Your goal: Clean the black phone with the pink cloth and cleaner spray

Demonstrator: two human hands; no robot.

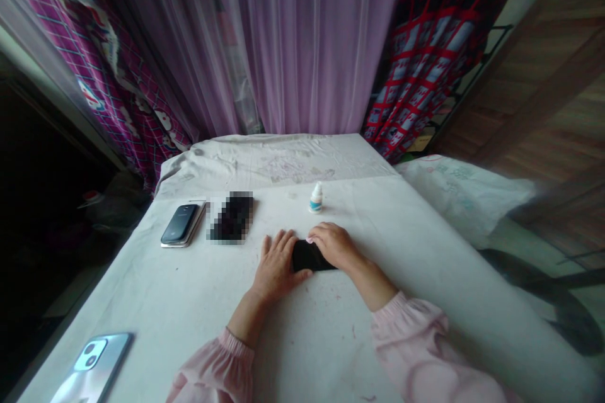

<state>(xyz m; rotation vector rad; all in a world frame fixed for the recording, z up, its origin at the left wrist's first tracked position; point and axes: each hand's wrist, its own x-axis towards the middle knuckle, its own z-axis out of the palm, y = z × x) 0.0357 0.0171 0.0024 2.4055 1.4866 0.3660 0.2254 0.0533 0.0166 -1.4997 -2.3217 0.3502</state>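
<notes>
A black phone (306,256) lies flat in the middle of the white table (425,245). My left hand (276,266) rests beside its left edge, fingers stretched out flat, thumb touching the phone's near corner. My right hand (332,244) lies on the phone's right half, fingers curled over its top edge, pressing it down. Both wrists come out of pink sleeves.
A small white dropper bottle (316,197) stands just beyond the hands. Two dark phones lie at the far left: one on a white base (180,225), another blurred (232,218). A silver phone (93,367) lies at the near left corner. Purple curtains hang behind.
</notes>
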